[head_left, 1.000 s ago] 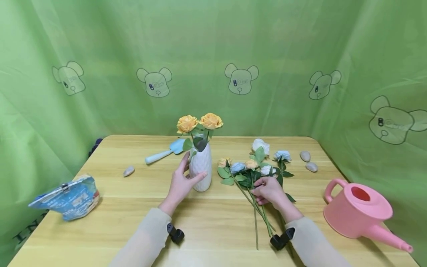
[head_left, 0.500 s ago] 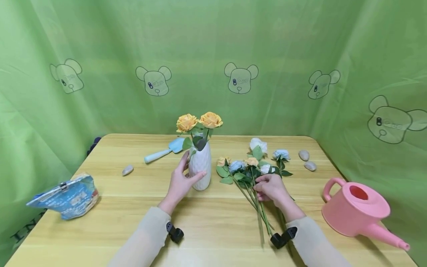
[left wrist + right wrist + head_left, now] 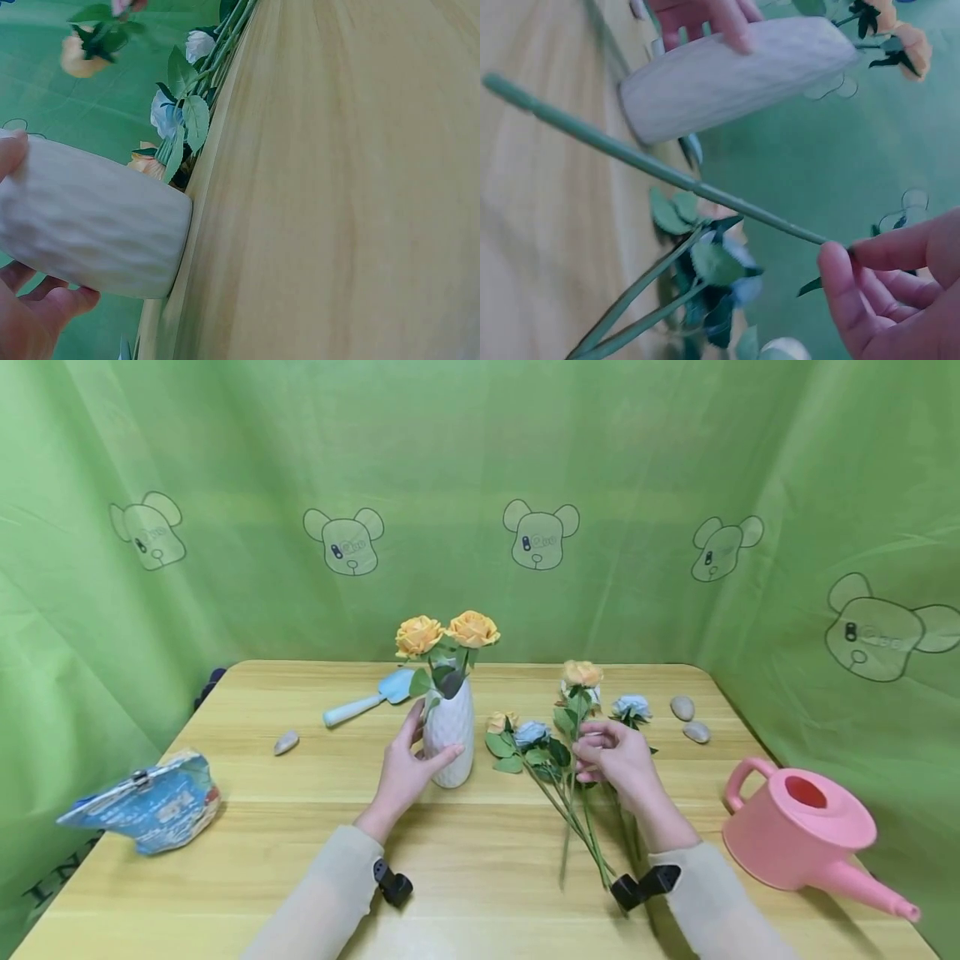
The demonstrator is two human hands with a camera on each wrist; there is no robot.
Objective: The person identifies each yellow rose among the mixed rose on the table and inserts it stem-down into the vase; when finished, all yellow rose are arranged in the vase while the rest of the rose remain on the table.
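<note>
My left hand (image 3: 405,770) holds a white textured vase (image 3: 455,727) upright on the table, thumb on the near side and fingers around its left. Two orange-yellow roses (image 3: 473,630) stand in the vase. To its right, my right hand (image 3: 621,758) pinches a peach rose (image 3: 582,674) by the stem, its bloom up and its lower stem slanting down. The right wrist view shows that green stem (image 3: 697,186) running from thumb and forefinger toward the table. Beneath lie more roses, among them a blue rose (image 3: 532,732) and a small peach rose (image 3: 501,722); the right hand partly hides this pile.
A pink watering can (image 3: 798,827) stands at the right, its spout toward the front. Two stones (image 3: 696,732) and a blue rose (image 3: 632,707) lie behind it. Leftward are a light-blue trowel (image 3: 395,686), another stone (image 3: 286,742) and a clipped blue bag (image 3: 176,806).
My right hand has lifted the peach rose out of the pile, raising its bloom up and back over the white rose. The left hand stays on the vase.
</note>
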